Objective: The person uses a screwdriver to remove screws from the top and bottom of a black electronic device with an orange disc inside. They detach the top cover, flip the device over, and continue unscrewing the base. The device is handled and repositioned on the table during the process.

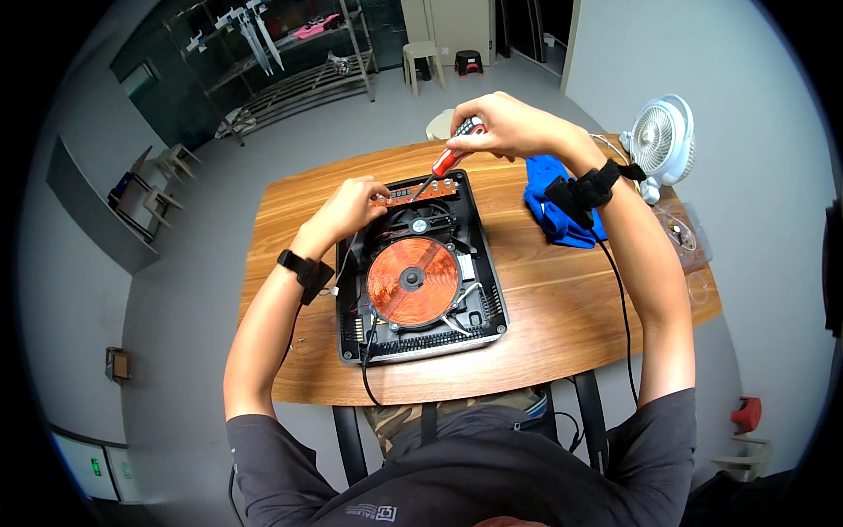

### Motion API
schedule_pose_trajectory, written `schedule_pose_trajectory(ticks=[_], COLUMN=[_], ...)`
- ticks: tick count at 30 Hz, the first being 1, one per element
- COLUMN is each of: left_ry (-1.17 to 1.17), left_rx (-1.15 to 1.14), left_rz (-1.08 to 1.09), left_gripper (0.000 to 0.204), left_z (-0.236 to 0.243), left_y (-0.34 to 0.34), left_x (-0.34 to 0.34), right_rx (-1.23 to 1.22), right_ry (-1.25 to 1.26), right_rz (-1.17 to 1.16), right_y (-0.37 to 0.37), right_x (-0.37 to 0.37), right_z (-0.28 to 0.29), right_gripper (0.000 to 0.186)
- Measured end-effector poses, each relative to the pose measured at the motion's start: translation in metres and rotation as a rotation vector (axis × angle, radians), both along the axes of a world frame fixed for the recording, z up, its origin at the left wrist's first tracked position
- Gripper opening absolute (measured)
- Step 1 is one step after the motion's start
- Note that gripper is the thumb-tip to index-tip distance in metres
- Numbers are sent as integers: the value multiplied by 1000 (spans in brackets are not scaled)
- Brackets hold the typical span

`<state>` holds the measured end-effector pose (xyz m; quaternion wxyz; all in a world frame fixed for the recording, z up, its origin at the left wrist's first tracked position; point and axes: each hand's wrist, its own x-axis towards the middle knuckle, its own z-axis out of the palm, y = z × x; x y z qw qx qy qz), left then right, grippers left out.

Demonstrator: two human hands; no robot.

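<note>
An induction cooker (498,314) lies opened on the table, its round copper coil (391,285) and a black cooling fan (421,227) exposed. Along its far edge runs a narrow orange-brown circuit board (423,189). My right hand (505,126) is closed round the red, white and black handle of a screwdriver (446,162), whose shaft slants down to the left with its tip at the board. My left hand (356,207) is at the board's left end, fingers bent and pinched on it. Exactly what its fingertips press on is partly hidden.
A blue cloth (546,206) lies right of the cooker. A light-blue fan (660,140) and a clear tray (683,235) of small parts stand at the table's right edge. A black cable (365,373) hangs over the near edge. Small screws (301,340) lie left of the cooker.
</note>
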<state>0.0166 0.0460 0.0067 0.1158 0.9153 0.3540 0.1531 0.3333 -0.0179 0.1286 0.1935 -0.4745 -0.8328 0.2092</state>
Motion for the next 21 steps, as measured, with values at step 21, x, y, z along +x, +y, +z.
schedule_pose_trajectory(ticks=[21], left_ry=[207], left_rx=[37], left_rz=[50], left_gripper=[30], left_z=[-30], left_y=[40], left_x=[60], right_rx=[93], right_ry=[-345], right_rz=[-83], right_y=[74], right_x=[22], right_z=[-16], right_gripper=[50])
